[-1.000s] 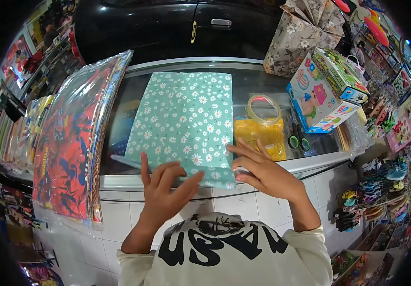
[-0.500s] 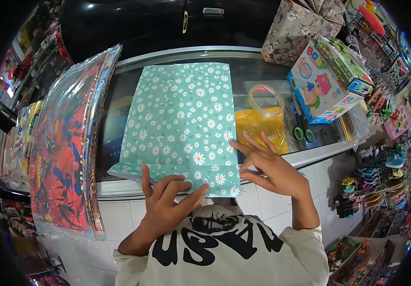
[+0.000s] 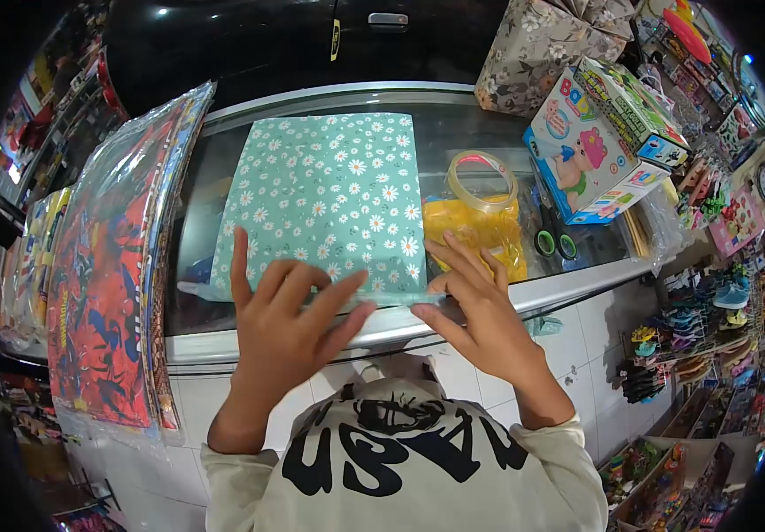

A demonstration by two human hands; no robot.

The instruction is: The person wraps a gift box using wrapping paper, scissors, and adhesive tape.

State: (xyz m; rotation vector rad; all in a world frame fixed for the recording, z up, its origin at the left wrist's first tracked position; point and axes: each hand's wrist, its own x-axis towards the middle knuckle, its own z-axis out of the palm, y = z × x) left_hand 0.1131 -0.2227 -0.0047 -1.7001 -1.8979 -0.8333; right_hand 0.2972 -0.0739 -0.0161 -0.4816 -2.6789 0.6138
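Observation:
A green wrapping paper (image 3: 329,195) with white daisies lies on the glass counter, its near edge turned up in a narrow fold that looks smeared by motion. My left hand (image 3: 289,315) is at the middle of that fold. Its thumb and index finger are on either side of the edge, while the other fingers spread upward. My right hand (image 3: 484,310) has the fold's right end between thumb and fingers. Just beyond it are a yellow plastic packet (image 3: 480,235) and a roll of clear tape (image 3: 507,197).
Scissors (image 3: 555,238) with green-ringed handles lie right of the packet. A toy box (image 3: 577,146) and a floral-patterned bag (image 3: 533,58) stand at the back right. Plastic-wrapped sheets (image 3: 117,266) lean at the left. The counter's metal edge (image 3: 382,330) runs below my hands.
The near strip of the wrapping paper, flat before on the right, is now turned up into a fold. Both hands have their thumbs at its edge. The view has shifted slightly.

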